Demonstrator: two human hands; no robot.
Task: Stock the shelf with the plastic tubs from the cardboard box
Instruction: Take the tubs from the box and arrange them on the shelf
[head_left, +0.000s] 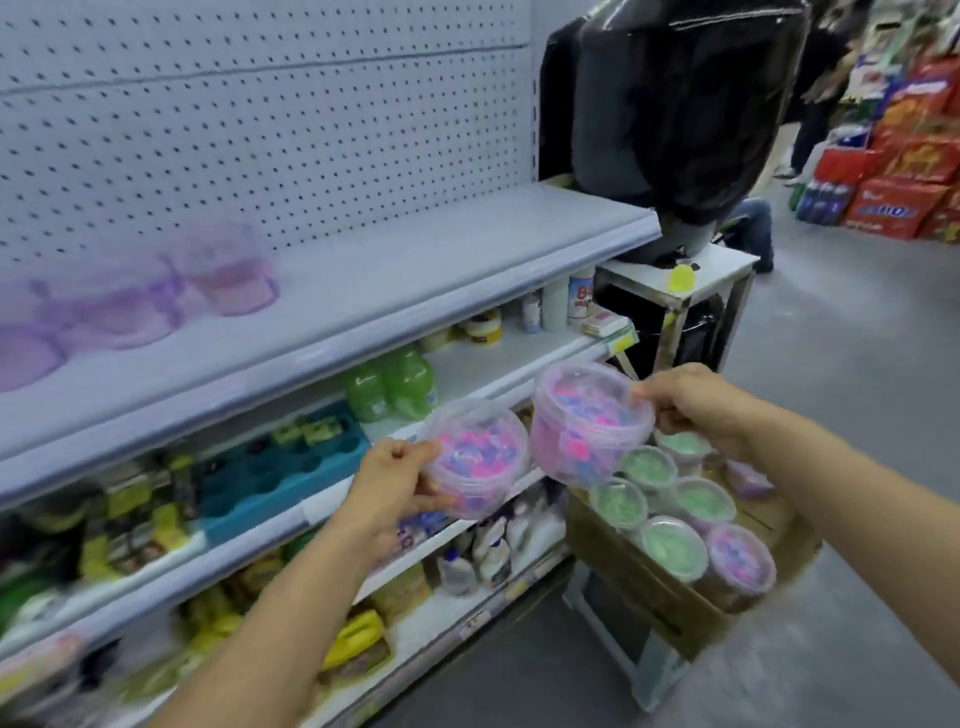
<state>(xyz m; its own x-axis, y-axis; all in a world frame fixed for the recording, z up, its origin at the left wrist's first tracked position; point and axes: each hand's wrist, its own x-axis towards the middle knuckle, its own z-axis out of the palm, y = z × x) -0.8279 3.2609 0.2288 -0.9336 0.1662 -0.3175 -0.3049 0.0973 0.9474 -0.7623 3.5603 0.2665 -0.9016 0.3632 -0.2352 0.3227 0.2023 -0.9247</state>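
Mid-frame, left hand (387, 486) and right hand (691, 402) each grip a clear pink-and-purple-filled plastic tub (475, 457), second tub (589, 421); next, lift both to the white shelf (363, 291) at upper left.

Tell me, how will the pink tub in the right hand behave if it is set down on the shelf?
The right hand pinches the pink tub by its rim alone, so it is probably light. Wide and low, it should stand steady on the shelf. Its smooth clear plastic may slide easily.

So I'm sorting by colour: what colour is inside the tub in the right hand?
Pink, with blue and purple bits, in the tub; head view.
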